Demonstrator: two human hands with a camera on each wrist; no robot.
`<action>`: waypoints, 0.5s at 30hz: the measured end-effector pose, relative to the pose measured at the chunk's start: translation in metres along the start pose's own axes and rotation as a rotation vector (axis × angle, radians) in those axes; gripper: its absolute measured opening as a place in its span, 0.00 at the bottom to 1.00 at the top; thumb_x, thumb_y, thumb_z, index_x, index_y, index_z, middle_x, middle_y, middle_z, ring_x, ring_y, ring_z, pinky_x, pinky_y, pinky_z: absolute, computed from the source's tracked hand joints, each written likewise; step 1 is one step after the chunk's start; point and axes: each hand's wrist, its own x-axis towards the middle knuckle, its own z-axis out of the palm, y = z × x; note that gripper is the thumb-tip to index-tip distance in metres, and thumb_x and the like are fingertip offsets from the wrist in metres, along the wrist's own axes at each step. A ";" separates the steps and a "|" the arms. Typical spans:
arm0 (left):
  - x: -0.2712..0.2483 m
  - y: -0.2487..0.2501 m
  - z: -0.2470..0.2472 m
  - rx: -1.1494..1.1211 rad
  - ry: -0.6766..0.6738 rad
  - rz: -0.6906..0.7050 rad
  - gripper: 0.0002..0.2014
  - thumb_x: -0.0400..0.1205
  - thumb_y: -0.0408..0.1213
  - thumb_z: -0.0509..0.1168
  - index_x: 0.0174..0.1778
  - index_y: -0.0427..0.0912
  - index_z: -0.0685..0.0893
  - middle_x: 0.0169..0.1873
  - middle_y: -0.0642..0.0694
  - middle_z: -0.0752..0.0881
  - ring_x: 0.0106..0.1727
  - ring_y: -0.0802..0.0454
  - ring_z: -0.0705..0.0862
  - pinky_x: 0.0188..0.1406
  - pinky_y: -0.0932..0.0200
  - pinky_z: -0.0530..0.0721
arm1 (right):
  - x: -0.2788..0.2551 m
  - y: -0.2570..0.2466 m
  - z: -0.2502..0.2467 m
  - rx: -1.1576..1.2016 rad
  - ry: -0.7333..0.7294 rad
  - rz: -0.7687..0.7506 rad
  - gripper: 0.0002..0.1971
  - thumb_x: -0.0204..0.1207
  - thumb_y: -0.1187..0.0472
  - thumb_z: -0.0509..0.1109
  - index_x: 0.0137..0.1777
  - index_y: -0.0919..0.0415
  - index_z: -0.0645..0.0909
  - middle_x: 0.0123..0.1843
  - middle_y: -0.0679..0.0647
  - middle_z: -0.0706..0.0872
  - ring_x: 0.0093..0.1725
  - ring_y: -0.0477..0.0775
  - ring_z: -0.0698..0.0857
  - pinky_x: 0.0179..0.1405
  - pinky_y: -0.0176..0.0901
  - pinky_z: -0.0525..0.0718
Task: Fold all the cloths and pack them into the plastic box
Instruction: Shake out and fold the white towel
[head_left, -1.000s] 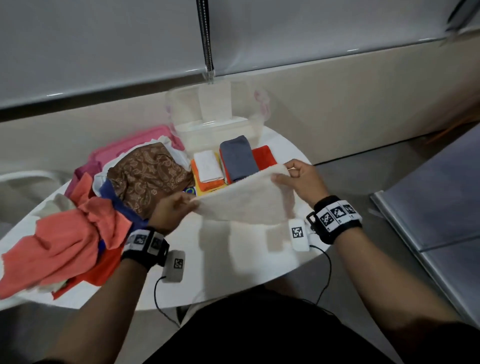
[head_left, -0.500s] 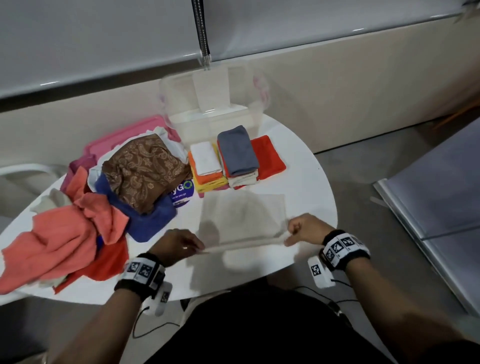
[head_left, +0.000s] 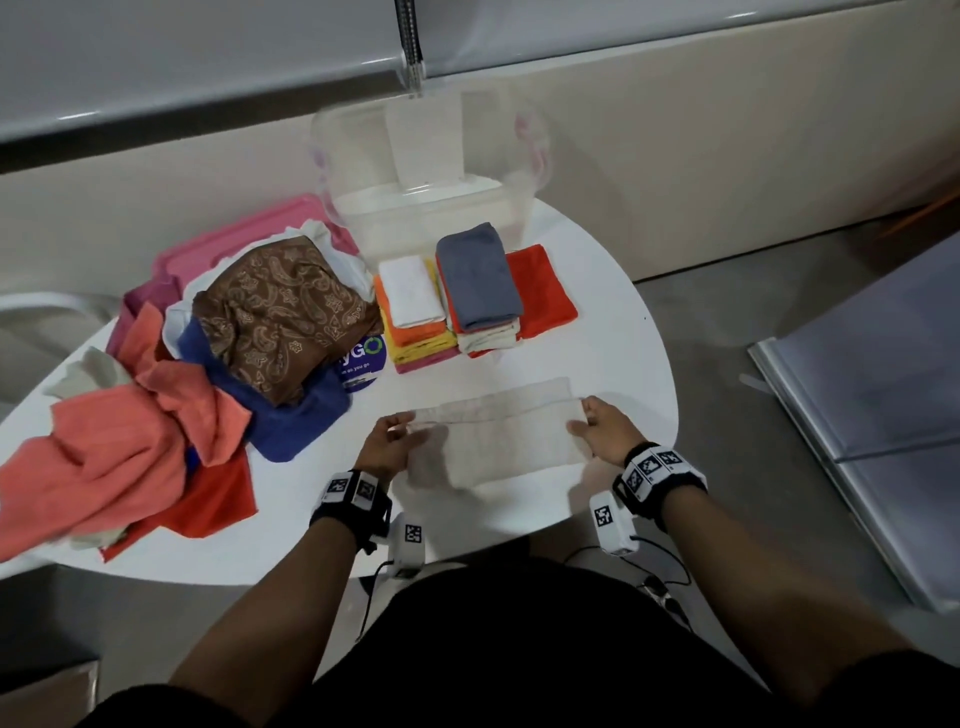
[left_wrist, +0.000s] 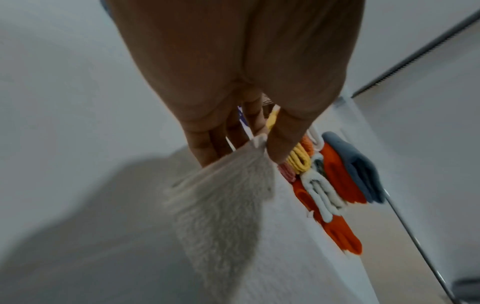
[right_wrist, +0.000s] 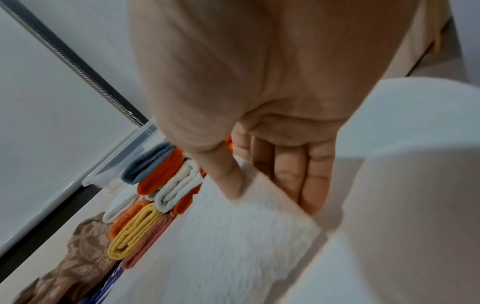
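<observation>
A person stands at a round white worktop (head_left: 613, 332). In the lower middle of the head view, a cream cloth (head_left: 498, 431) lies on the worktop, folded over once. The left hand (head_left: 387, 447) pinches the cloth's left end between thumb and fingers (left_wrist: 205, 148). The right hand (head_left: 605, 428) pinches the right end the same way, thumb on top and fingers (right_wrist: 311, 176) under the edge.

Just above the cloth in the frame sit 2 stacks of folded cloths. The left stack (head_left: 415, 312) has a white one on top, then orange, yellow and pink. The right stack (head_left: 480, 291) has a grey one on top and touches a flat red cloth (head_left: 545, 291).

The clear plastic box (head_left: 426, 208) stands at the upper middle, right behind the stacks. On the left side of the frame lies a heap of loose cloths (head_left: 156, 405): a brown patterned one, a blue one and some salmon ones.
</observation>
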 end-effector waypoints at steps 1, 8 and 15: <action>0.003 0.000 0.004 0.007 -0.008 -0.005 0.17 0.75 0.27 0.75 0.57 0.43 0.80 0.47 0.39 0.85 0.47 0.44 0.84 0.49 0.50 0.83 | 0.002 -0.002 0.003 0.017 0.010 0.013 0.03 0.82 0.57 0.68 0.51 0.52 0.76 0.52 0.51 0.86 0.52 0.57 0.84 0.52 0.45 0.77; 0.012 -0.006 0.003 0.218 0.244 0.239 0.06 0.84 0.38 0.63 0.51 0.55 0.81 0.45 0.46 0.87 0.45 0.44 0.85 0.42 0.54 0.84 | 0.010 -0.021 0.016 0.049 0.205 -0.019 0.16 0.87 0.56 0.59 0.71 0.59 0.73 0.48 0.64 0.85 0.57 0.65 0.84 0.51 0.43 0.72; 0.014 -0.002 0.022 0.244 0.242 0.193 0.15 0.84 0.41 0.64 0.67 0.50 0.77 0.48 0.45 0.84 0.49 0.43 0.85 0.47 0.57 0.79 | 0.023 -0.030 0.022 0.029 0.215 0.118 0.19 0.89 0.55 0.52 0.76 0.60 0.67 0.63 0.73 0.82 0.63 0.72 0.81 0.53 0.50 0.74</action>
